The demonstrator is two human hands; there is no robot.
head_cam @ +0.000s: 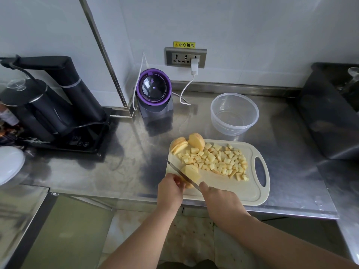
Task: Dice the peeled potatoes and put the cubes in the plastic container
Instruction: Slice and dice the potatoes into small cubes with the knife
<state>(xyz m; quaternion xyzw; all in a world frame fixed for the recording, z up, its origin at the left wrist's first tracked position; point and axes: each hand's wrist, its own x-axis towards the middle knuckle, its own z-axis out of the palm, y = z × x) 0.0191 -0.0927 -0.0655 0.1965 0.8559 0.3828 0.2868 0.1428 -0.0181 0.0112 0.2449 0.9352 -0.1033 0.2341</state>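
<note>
At the near-left corner of the cutting board (pixel 233 193), the left hand (pixel 171 188) clamps a potato chunk (pixel 191 172) under curled fingers while the right hand (pixel 219 199) grips the knife (pixel 182 175), its blade across the chunk. The chunk looks firm, wet and probably slippery, so it is best held by its flat sides. Light cubes (pixel 219 160) lie mid-board, and the plastic container (pixel 233 129) stands on the counter (pixel 116 162) just beyond the board's far edge.

one container (pixel 229 127), one knife (pixel 183 176), perhaps sixty cubes (pixel 219 161)

pale yellow cubes (pixel 219 161) — cream board (pixel 233 189), clear container (pixel 234 113)
</note>
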